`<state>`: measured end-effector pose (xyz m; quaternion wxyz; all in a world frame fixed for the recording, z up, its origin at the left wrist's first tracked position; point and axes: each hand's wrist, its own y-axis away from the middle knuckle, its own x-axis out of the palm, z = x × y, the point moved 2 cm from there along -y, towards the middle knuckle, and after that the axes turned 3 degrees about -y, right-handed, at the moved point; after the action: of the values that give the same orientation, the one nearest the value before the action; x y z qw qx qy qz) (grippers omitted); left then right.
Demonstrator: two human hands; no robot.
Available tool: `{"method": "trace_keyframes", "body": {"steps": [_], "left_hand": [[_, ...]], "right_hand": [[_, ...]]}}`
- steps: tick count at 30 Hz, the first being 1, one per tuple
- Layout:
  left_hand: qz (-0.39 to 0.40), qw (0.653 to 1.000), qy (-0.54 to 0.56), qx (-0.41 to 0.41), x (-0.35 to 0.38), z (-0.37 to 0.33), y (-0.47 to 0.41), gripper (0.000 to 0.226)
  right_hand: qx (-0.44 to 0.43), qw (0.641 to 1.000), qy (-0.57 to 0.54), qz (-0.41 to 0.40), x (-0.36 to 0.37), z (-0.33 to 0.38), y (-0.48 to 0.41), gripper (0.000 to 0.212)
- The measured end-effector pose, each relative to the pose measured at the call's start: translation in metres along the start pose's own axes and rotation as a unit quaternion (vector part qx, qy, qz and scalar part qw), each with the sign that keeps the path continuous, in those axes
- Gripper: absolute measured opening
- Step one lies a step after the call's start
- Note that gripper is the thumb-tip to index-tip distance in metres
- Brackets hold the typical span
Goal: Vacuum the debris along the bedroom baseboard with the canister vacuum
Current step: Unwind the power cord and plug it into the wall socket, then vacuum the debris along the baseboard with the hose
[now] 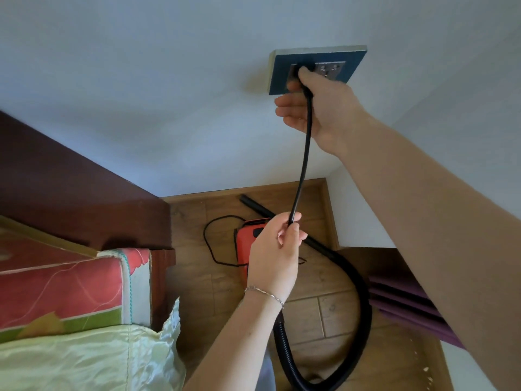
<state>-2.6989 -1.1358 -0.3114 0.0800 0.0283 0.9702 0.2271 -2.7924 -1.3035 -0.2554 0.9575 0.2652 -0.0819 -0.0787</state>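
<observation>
1. Right hand (pixel 318 108) is up at the wall, thumb and forefinger pinching the black plug (pixel 296 71) against the dark blue socket plate (pixel 351 55), other fingers loosely spread below it.
2. Plug sits at the plate's left outlet; whether it is fully seated, I can't tell, the fingers cover it.
3. From the plug the black cord (pixel 303 170) drops straight down, taut, into the left hand (pixel 275 255).
4. Left hand, bracelet (pixel 265 292) on the wrist, has its fingers curled round the cord, gripping it between thumb and fingers.
5. Down on the wooden floor (pixel 335 314), right behind that hand, lies the red canister vacuum (pixel 244 244), partly hidden by it.
6. A thinner stretch of cord loops on the floor to the vacuum's left.
7. Black ribbed hose (pixel 363 306) sweeps in a wide curve to the right and back toward the bottom edge; the black wand (pixel 255 206) lies angled toward the corner.
8. Wooden baseboard (pixel 331 215) runs along the white wall (pixel 169 94) beside the wand; pale specks (pixel 425 369) sit by it at lower right.
9. Bed (pixel 56 283) with a pale pillow (pixel 84 359) fills the left; a folded purple mat (pixel 394 300) leans at the right.
</observation>
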Motion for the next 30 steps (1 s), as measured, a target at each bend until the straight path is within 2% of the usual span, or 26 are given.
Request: {"method": "trace_keyframes", "body": {"steps": [6,11,14,18,22,26,30], "left_hand": [[-0.050,0.993,-0.102,0.041,-0.012,0.016,-0.009,0.027],[-0.113,0.988,-0.097,0.042,-0.009,0.040,0.006,0.041],[-0.083,0.987,-0.136,0.031,0.009,0.067,0.036,0.040],[0.012,0.973,-0.230,-0.016,0.032,0.128,0.070,0.033],[0.069,0.953,-0.296,0.000,0.054,0.177,0.065,0.031],[0.114,0.907,-0.396,0.088,0.072,0.222,0.025,0.034],[0.177,0.801,-0.527,0.223,0.070,0.276,-0.025,0.032]], "right_hand": [[-0.015,1.000,0.022,-0.004,-0.031,-0.039,0.038,0.019],[0.011,0.998,0.015,-0.060,-0.095,-0.107,0.085,0.019],[0.069,0.993,0.042,-0.087,-0.137,-0.160,0.120,0.021],[0.137,0.983,0.084,-0.089,-0.171,-0.219,0.159,0.024],[0.139,0.980,0.124,-0.073,-0.189,-0.271,0.146,0.026],[0.125,0.971,0.190,-0.077,-0.204,-0.336,0.105,0.029],[0.101,0.966,0.222,-0.084,-0.218,-0.402,0.058,0.029]]}}
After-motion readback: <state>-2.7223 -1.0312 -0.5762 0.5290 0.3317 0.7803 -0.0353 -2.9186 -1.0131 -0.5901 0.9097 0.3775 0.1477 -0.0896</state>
